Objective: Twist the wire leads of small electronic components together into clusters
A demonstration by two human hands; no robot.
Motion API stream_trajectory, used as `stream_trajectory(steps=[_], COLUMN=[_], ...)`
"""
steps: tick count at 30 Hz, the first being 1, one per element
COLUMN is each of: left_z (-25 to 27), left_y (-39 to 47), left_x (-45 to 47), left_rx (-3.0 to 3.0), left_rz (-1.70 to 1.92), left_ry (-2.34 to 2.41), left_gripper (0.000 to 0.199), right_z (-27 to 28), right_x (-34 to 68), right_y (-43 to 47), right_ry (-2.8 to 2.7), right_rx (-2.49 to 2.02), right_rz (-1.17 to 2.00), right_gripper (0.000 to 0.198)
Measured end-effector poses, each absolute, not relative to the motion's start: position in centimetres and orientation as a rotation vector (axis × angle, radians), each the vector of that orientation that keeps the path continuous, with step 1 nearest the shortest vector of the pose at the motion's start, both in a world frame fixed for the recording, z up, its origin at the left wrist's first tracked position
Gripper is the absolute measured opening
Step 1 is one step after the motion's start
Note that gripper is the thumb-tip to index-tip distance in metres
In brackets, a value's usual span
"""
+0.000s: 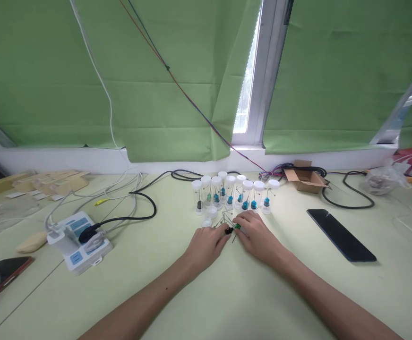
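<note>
My left hand point(208, 244) is closed, thumb and forefinger pinching a small black piece point(229, 231). Just to its right, my right hand point(255, 236) pinches a small green piece point(237, 226); the two pieces are almost touching, and I cannot tell whether they are joined. Thin metal rods point(224, 218) show around the fingertips, partly hidden. Right behind the hands stand several clear tubes point(230, 193) with white caps, most with a blue part and a thin rod inside. Two loose white caps point(211, 212) are beside my left hand.
To the left are a white power strip point(85, 241) with plugs and cables, and a phone point(4, 278) at the edge. On the right lies a dark phone point(340, 235). An open cardboard box point(305, 178) sits behind, near black cables point(347, 205). Green blinds point(177, 94) hang behind the table.
</note>
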State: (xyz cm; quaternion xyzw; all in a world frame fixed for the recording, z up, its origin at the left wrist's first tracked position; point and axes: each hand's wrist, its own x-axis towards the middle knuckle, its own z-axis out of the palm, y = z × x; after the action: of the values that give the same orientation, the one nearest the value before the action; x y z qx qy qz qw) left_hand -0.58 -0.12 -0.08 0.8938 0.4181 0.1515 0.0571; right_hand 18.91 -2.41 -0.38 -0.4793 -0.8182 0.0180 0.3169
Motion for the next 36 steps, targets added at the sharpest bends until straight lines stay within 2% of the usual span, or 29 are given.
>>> stream_trajectory(steps=[16, 27, 36], left_z=[-0.3, -0.2, 0.1], left_y=[-0.2, -0.4, -0.7], left_x=[-0.8, -0.9, -1.0], left_rx=[2.685, 2.596, 2.517], left_rz=[0.605, 0.777, 0.774], left_ry=[1.168, 1.049, 1.05], left_gripper=[0.017, 0.017, 0.017], right_z=[-0.8, -0.4, -0.7], right_x=[18.1, 17.8, 17.7], right_y=[-2.7, -2.9, -2.9], right_ry=[-2.227, -2.151, -2.045], right_rx=[-1.199, -1.13, -1.063], right_rz=[0.058, 0.147, 0.259], right_gripper=[0.018, 0.025, 0.024])
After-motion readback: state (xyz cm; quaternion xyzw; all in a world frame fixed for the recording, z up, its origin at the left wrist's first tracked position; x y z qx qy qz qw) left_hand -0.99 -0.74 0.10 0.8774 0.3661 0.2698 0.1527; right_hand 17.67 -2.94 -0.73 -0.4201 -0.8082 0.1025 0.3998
